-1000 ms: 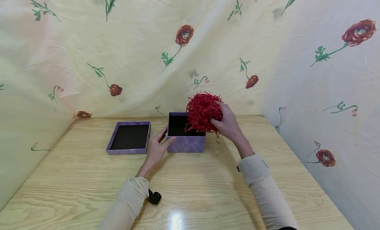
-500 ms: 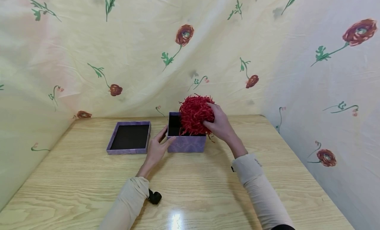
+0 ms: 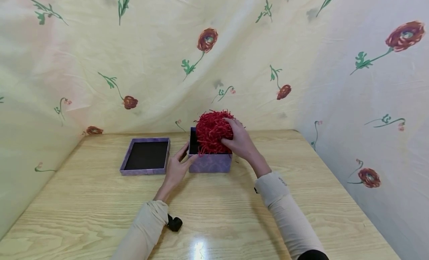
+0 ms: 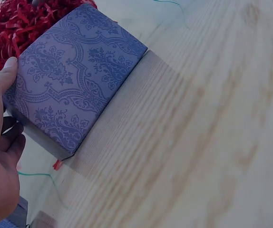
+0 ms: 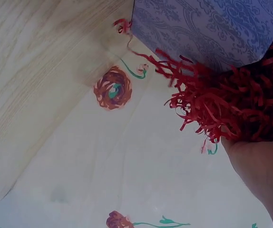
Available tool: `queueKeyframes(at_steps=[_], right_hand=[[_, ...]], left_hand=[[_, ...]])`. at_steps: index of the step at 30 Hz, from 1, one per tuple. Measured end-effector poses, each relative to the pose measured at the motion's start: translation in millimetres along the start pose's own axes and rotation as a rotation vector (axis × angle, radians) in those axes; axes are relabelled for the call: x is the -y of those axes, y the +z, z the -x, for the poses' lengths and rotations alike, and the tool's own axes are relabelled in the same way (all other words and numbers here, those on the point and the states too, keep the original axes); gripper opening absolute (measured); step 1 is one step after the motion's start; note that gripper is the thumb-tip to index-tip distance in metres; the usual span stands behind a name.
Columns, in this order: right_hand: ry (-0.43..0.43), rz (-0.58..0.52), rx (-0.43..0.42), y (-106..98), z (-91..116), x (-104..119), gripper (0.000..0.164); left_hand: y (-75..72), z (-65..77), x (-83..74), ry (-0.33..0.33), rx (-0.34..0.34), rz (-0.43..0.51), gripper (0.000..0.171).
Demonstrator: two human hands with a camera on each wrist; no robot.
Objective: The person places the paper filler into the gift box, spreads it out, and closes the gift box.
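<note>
A bundle of red shredded paper (image 3: 213,132) is gripped by my right hand (image 3: 239,140) over the mouth of a purple patterned box (image 3: 210,164). Strands hang over the box's rim in the right wrist view, where the shredded paper (image 5: 212,99) hides most of my fingers. My left hand (image 3: 175,171) is at the box's left side, the thumb on its front rim and the other fingers along the side wall. In the left wrist view the front of the box (image 4: 74,76) shows a damask print. The black inside is visible only at the left.
A purple lid (image 3: 145,173) with a black inside lies upturned on the wooden table (image 3: 214,215), left of the box. Behind the table hangs a flowered cloth (image 3: 151,59), which also runs along both sides. A loose red scrap (image 5: 122,26) lies near the box.
My right hand has moved left and slightly down with the red shredded paper, from the box's right side to over its opening. The left hand and the box stay in place.
</note>
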State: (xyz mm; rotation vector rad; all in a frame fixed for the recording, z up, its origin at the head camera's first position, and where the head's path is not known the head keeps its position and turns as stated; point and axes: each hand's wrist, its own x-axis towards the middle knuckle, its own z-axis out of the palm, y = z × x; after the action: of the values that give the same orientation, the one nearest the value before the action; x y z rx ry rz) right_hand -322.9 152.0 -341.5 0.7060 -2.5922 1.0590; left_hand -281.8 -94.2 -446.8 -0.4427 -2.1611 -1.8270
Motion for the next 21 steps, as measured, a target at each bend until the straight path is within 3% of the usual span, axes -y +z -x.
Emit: queueKeyframes(at_steps=[10,21], right_hand=[[0.012,-0.014,0.046,7,-1,0,0.075],[-0.016,0.004,0.040,13,1,2,0.069]], left_hand=[[-0.1,0.3,1.8,0.006,0.003,0.030,0.066],[-0.2,0.3,1.5,0.011,-0.004,0.002,0.067]])
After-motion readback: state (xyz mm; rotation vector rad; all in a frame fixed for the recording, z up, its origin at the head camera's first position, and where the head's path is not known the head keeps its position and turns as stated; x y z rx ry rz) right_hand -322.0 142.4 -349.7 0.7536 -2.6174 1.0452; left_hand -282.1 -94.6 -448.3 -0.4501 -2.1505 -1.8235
